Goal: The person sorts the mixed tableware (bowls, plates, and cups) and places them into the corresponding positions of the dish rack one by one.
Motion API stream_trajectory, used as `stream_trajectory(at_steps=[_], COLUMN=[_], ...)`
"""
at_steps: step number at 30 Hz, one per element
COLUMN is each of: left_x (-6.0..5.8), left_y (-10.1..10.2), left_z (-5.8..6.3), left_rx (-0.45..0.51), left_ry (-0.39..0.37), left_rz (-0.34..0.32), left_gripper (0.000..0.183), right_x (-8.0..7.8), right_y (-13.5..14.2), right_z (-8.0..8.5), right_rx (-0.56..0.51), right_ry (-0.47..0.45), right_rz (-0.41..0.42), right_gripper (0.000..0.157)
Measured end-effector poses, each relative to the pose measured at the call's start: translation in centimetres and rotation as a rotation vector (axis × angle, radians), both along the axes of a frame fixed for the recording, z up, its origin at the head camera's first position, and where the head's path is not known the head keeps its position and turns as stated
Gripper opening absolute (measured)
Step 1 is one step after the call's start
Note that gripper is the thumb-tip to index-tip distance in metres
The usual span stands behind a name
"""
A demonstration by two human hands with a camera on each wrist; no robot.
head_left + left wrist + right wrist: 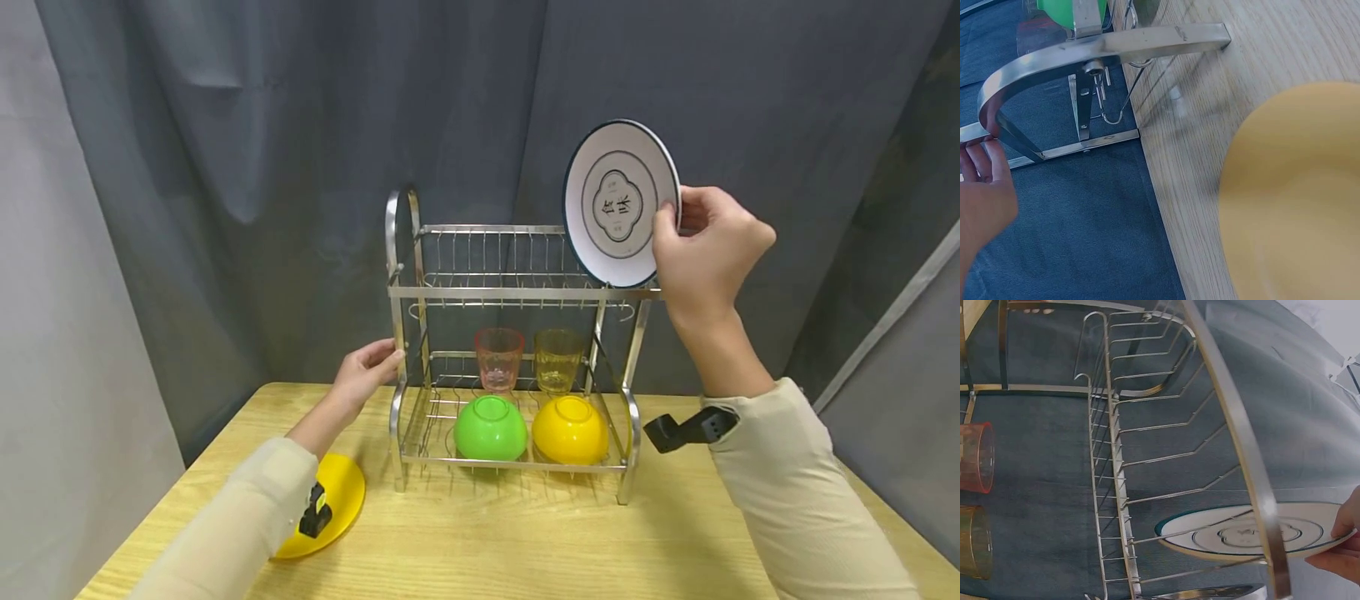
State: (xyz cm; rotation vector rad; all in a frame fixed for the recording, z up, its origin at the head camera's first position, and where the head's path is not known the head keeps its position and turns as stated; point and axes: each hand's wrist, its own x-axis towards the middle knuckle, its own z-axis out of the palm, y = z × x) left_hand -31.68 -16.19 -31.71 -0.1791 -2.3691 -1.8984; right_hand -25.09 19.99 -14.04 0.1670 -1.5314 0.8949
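Note:
A white plate (622, 202) with a dark blue rim and printed characters stands on edge at the right end of the upper tier of a metal dish rack (517, 293). My right hand (708, 242) pinches its right rim, thumb on the face and fingers behind. In the right wrist view the plate (1254, 531) lies between the rack's wire dividers. At the rack's left upright my left hand (365, 375) holds the metal post, thumb and fingertips against it; the left wrist view shows the fingers (985, 159) at the frame.
On the lower tier, a green bowl (491, 429) and a yellow bowl (571, 431) sit upside down, with a pink glass (498, 358) and an amber glass (557, 360) behind. A yellow plate (341, 500) lies on the wooden table (480, 542), partly under my left forearm. Grey curtains hang behind.

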Motion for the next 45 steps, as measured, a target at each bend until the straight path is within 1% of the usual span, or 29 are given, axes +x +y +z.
stream_trajectory(at_steps=[2, 6, 11, 17, 22, 28, 33, 39, 42, 45], left_x=[0.0, 0.0, -0.2, -0.3, -0.3, -0.3, -0.4, -0.3, -0.3, -0.3], left_y=[0.0, 0.0, 0.0, 0.0, -0.1, -0.1, 0.2, 0.3, 0.3, 0.2], left_z=[-0.1, -0.2, -0.3, -0.4, -0.5, -0.6, -0.5, -0.7, -0.7, -0.5], left_rx=[-0.002, -0.007, -0.008, 0.003, -0.005, -0.011, -0.009, -0.007, 0.002, -0.001], left_ry=[0.000, -0.004, 0.004, -0.005, 0.006, 0.021, 0.032, 0.020, 0.012, 0.026], left_rz=[0.001, -0.002, 0.001, 0.000, 0.012, 0.009, 0.006, -0.007, -0.003, -0.002], left_gripper=[0.051, 0.050, 0.048, 0.051, 0.048, 0.047, 0.046, 0.049, 0.048, 0.049], right_x=[-0.3, -0.7, -1.2, -1.7, -1.8, -1.9, -2.5, -3.3, -3.3, -3.1], right_y=[-0.3, -1.0, -1.6, -1.8, -1.8, -1.9, -1.8, -1.3, -1.1, -1.1], right_z=[-0.2, -0.5, -0.8, -1.0, -0.8, -0.2, 0.1, -0.3, -0.2, 0.1], right_rx=[0.020, 0.106, 0.199, 0.253, 0.264, 0.273, 0.269, 0.238, 0.225, 0.206], right_ry=[-0.015, -0.018, -0.041, -0.092, -0.129, -0.211, -0.257, -0.295, -0.325, -0.363], right_rz=[-0.020, -0.056, -0.089, -0.124, -0.154, -0.177, -0.183, -0.169, -0.152, -0.125], right_gripper=[0.022, 0.023, 0.023, 0.022, 0.022, 0.023, 0.021, 0.020, 0.021, 0.023])
